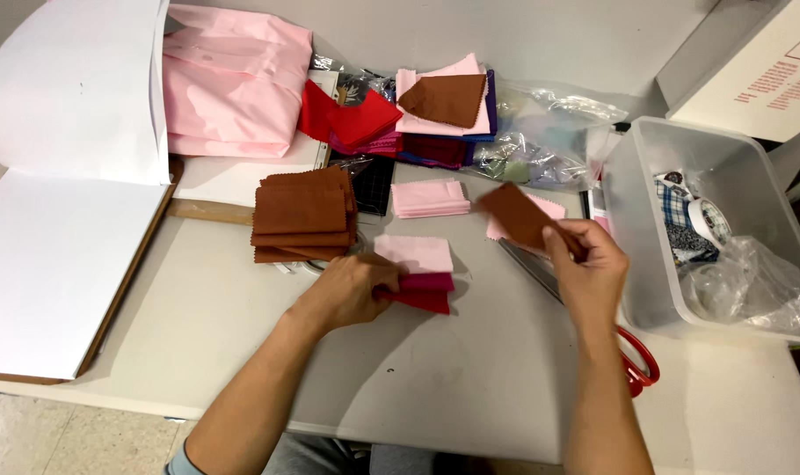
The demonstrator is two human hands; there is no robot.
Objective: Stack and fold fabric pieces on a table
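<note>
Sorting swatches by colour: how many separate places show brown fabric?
3. A brown stack left of centre on the table; one brown piece atop the far pink pile; one brown swatch held in the right hand. Others may lie hidden in piles.
</note>
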